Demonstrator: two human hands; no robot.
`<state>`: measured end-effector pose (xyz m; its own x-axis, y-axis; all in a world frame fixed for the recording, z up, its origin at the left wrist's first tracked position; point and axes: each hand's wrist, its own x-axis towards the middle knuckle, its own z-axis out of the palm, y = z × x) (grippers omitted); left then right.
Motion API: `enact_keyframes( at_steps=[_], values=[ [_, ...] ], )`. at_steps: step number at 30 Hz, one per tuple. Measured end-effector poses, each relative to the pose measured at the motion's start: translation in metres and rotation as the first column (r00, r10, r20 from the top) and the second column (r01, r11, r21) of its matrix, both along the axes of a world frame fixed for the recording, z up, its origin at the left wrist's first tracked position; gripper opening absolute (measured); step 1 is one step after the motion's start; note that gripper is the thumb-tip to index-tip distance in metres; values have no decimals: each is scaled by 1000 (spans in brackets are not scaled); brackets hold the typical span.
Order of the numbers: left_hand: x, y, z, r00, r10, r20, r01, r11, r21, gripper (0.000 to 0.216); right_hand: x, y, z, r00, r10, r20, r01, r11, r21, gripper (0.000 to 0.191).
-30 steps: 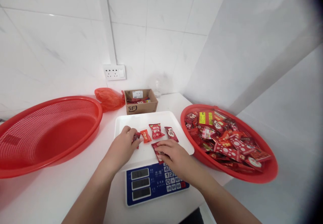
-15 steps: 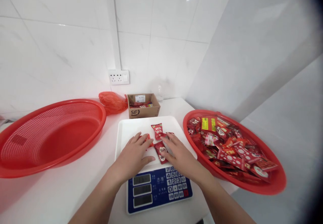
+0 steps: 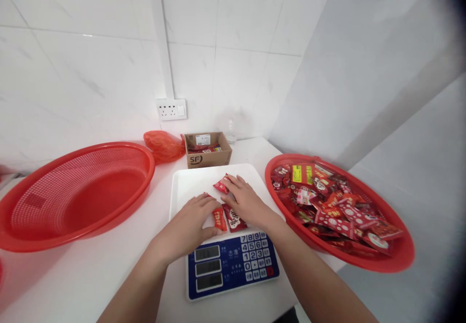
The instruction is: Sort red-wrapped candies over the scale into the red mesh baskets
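A white weighing scale (image 3: 184,183) with a blue keypad panel stands in front of me, small snack packets on its pan. My left hand (image 3: 191,223) rests low over the pan's left side, fingers curved and thumb apart, beside an orange-red packet (image 3: 219,219). My right hand (image 3: 245,204) has its fingertips on a small red packet (image 3: 220,185), tilted near the pan's middle; its thumb lies close below. Between the hands lies a dark red packet (image 3: 235,218) with white lettering. My left fingers partly cover another red wrapper edge.
At the left stands a red perforated basket (image 3: 145,187). A red basket (image 3: 406,260) heaped with packets is at the right. Behind the scale are a small cardboard box (image 3: 211,159) with packets inside and a red plastic bag (image 3: 163,146). The tiled wall carries a socket (image 3: 172,110).
The hands have drawn the packets together. The orange-red packet moved toward me beside the dark red one, and my right hand reached forward to the small red packet, which turned and shifted left.
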<state>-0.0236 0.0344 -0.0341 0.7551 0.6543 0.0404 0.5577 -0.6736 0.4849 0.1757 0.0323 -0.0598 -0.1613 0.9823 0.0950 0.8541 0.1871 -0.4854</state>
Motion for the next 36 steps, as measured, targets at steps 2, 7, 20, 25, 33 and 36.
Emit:
enact_keyframes(
  at_steps=[2,7,20,25,33,36],
  values=[
    [-4,3,0,999,45,-10,-44,998,38,47,-2,-3,0,998,53,-16,-53,999,-10,51],
    [-10,9,-4,992,118,-46,-113,989,91,52,3,-26,5,992,82,-93,-85,996,-28,54],
    [13,1,-8,980,55,-191,-56,998,0,59,14,-52,-7,999,11,-45,-11,1000,-18,44],
    [1,-2,-14,989,110,-97,-104,992,64,57,12,-42,4,999,53,0,-53,999,-10,47],
    [-85,4,-28,743,668,-46,-568,664,486,53,24,-58,63,956,108,-272,16,909,417,36],
    [-113,0,-32,571,814,-105,-652,527,545,54,28,-79,79,875,197,-442,119,798,591,32]
  ],
)
